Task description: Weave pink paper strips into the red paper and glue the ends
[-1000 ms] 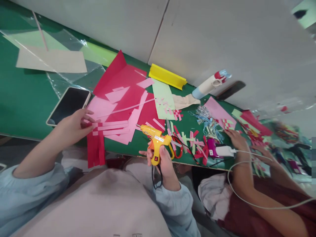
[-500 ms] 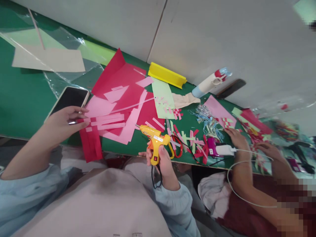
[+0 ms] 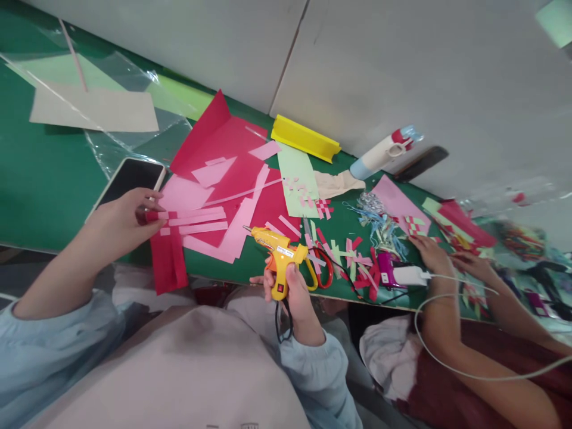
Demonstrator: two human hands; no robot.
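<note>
My left hand (image 3: pixel 125 215) has its thumb and fingers closed on the left end of some woven paper strips. Pink paper strips (image 3: pixel 201 219) run rightward from there, and red paper strips (image 3: pixel 170 265) hang down over the table's front edge. A yellow glue gun (image 3: pixel 282 257) is gripped in my right hand (image 3: pixel 298 298), its nozzle pointing up and to the left, near the pink strips' free ends. Its black cord dangles below the handle. Beneath the strips lie loose red sheets (image 3: pixel 243 134) and pink sheets (image 3: pixel 236 235).
Scissors (image 3: pixel 326 268) lie right of the glue gun among paper scraps (image 3: pixel 351 256). A phone (image 3: pixel 131 182) rests behind my left hand. Farther back are a yellow tray (image 3: pixel 306 140) and a bottle (image 3: pixel 379 155). At right, a co-worker's hands (image 3: pixel 431 253) work beside a purple device (image 3: pixel 389 271).
My left fingers have drawn together around the strips' left end, where a red strip now shows folded between them. The glue gun stays nearly still. The view has shifted slightly.
</note>
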